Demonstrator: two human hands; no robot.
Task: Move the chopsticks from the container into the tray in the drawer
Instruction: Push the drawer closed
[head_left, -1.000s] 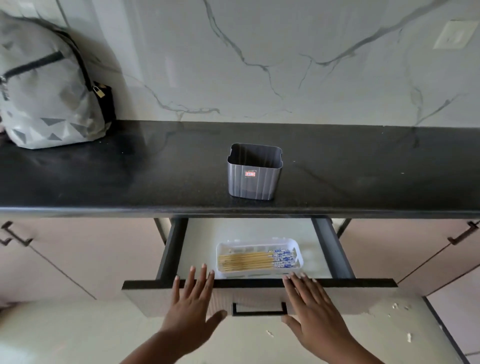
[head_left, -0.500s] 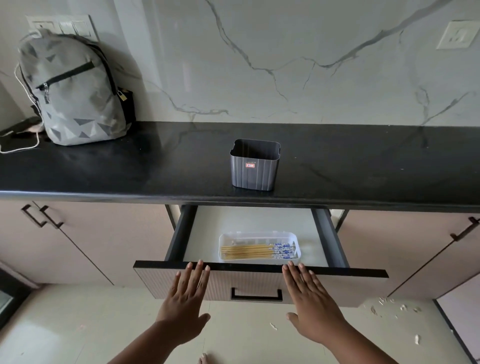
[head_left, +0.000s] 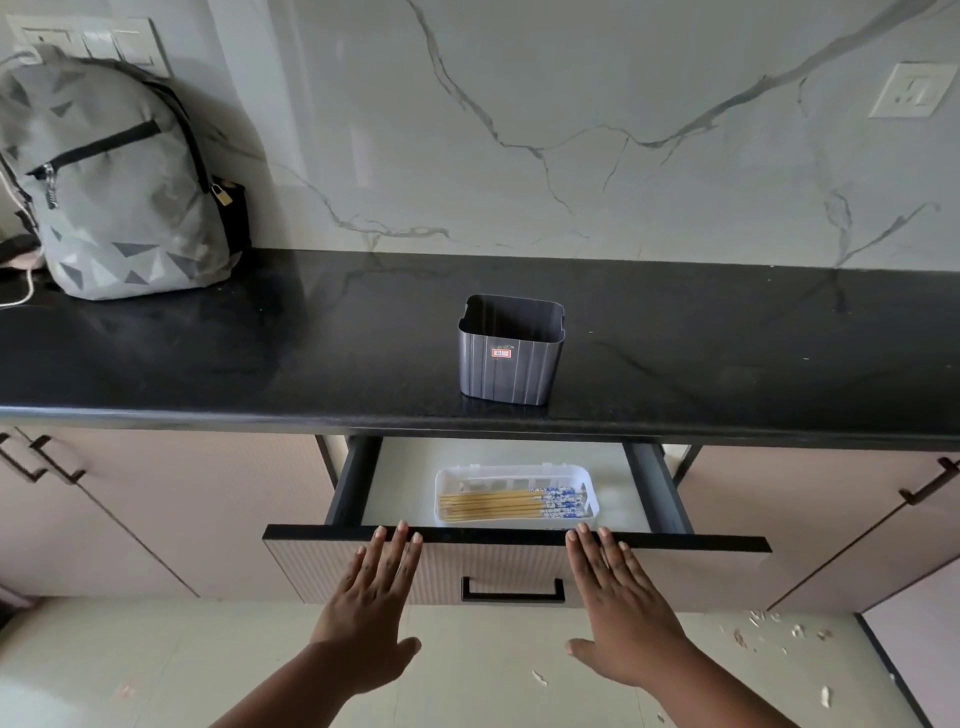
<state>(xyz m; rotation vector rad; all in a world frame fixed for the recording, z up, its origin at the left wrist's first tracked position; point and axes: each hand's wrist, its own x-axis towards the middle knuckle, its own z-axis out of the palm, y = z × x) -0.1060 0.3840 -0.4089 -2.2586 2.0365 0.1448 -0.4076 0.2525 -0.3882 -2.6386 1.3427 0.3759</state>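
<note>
A dark grey ribbed container (head_left: 510, 358) stands upright on the black counter (head_left: 260, 353); nothing shows above its rim. Below it the drawer (head_left: 675, 569) is partly open. Inside lies a white plastic tray (head_left: 593, 491) holding several wooden chopsticks (head_left: 498, 505) with blue-and-white ends pointing right. My left hand (head_left: 371, 603) and my right hand (head_left: 621, 608) are flat, fingers together, with fingertips on the top edge of the drawer front, either side of the black handle (head_left: 513, 590). Neither hand holds anything.
A grey backpack (head_left: 114, 182) leans against the marble wall at the counter's left end, with a white cable beside it. Closed cabinet doors flank the drawer. White scraps lie on the floor at the right (head_left: 769, 623).
The drawer has slid inward a little under both palms, and less of its inside shows. The view has shifted back and left, bringing more of the backpack in.
</note>
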